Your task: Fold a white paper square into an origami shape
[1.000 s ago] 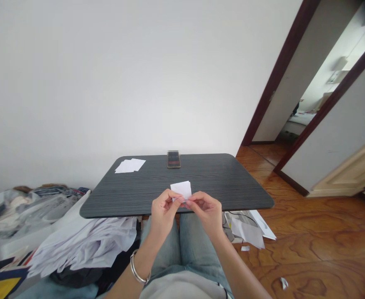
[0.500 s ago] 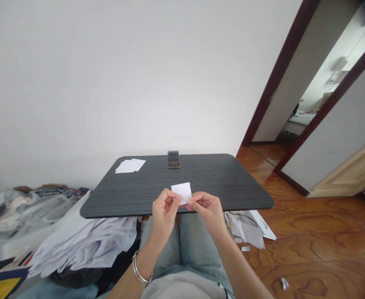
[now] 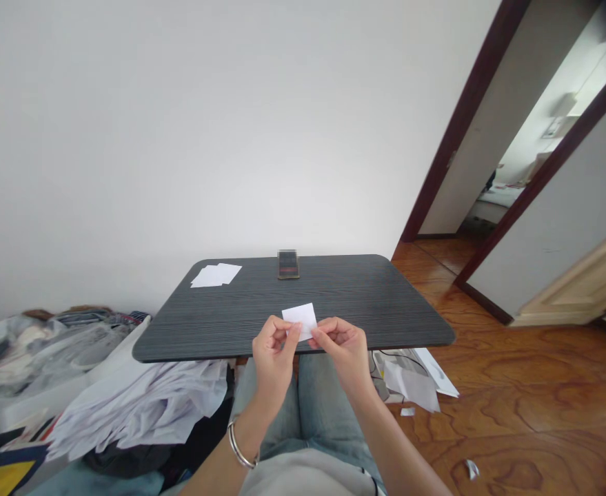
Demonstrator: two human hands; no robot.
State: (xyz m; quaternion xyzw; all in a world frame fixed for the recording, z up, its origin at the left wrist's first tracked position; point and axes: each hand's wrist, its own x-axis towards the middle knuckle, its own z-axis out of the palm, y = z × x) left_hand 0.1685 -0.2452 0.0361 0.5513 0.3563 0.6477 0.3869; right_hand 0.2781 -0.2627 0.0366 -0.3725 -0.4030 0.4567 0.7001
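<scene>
Hands [image 3: 274, 353] pinch white paper [image 3: 301, 316].

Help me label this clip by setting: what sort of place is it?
Probably a room in a home: what look like heaped clothes on the left, a wood-patterned floor, and a dark-framed doorway with another room beyond.

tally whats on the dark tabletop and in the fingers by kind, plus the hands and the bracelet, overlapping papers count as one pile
Held white paper: 1
Pile of white papers: 1 (overlapping, exact sheet count unclear)
Phone-like device: 1
Hands: 2, left hand and right hand
Bracelet: 1
Total: 6
</scene>
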